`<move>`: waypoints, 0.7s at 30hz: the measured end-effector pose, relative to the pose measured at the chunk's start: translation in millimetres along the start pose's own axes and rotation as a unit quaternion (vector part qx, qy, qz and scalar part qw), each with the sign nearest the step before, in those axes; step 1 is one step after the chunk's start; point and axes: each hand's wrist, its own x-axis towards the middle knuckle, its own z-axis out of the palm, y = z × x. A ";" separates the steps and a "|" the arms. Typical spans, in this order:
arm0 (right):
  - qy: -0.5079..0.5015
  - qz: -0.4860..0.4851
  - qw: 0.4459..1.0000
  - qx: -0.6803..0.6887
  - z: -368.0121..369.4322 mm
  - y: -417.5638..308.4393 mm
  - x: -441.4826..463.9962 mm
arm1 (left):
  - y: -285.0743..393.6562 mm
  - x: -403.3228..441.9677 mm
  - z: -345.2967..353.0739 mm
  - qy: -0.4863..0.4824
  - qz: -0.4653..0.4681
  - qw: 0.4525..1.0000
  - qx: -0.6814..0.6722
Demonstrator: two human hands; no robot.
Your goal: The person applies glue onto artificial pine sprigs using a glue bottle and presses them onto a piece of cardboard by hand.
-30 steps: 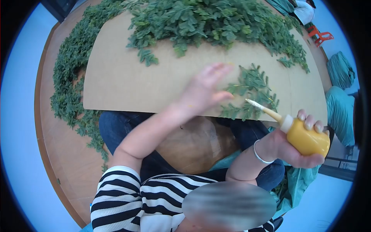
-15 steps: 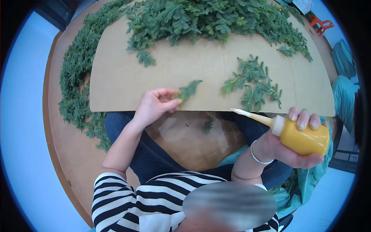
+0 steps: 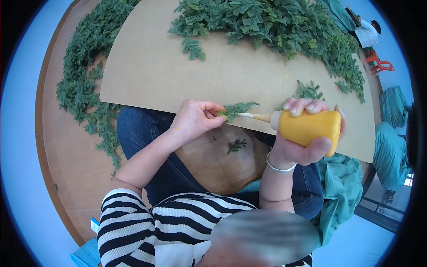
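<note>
Fingers of the left hand [image 3: 195, 118] pinch the stem end of a small green sprig [image 3: 241, 107], the thumb and forefinger closed on it; its leafy tip points right. The sprig is held over the board [image 3: 147, 75], by the near edge, around the middle of that edge. The right hand [image 3: 307, 129] wraps round a yellow bottle [image 3: 311, 127], fingers over the top and thumb underneath, above the right part of the near edge. The bottle lies on its side with its nozzle [image 3: 258, 116] pointing left, and the pale tip is just beside the sprig; whether they touch, I cannot tell. A bracelet [image 3: 281, 168] circles the right wrist.

Behind the bottle, a branch [image 3: 310, 91] lies on the board toward the right end, partly hidden by the right hand. A big pile of greenery [image 3: 267, 26] covers the far edge, and a loose piece [image 3: 343, 86] lies near its right end. More greenery [image 3: 82, 86] lies on the floor past the left edge. Between the person's legs, below the near edge, a dark twig [image 3: 236, 146] rests on a brown surface. A red stool [image 3: 379, 63] stands beyond the right edge.
</note>
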 end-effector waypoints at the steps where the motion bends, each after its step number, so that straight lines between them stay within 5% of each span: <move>1: -0.023 -0.007 1.000 -0.004 -0.1 3.7 -1.0 | 0.0 -0.3 -0.1 0.004 0.006 1.000 0.002; 21: 0.078 -0.006 0.997 0.023 -36.4 10.1 11.9 | 6.9 15.1 3.8 -0.035 -0.035 0.998 -0.045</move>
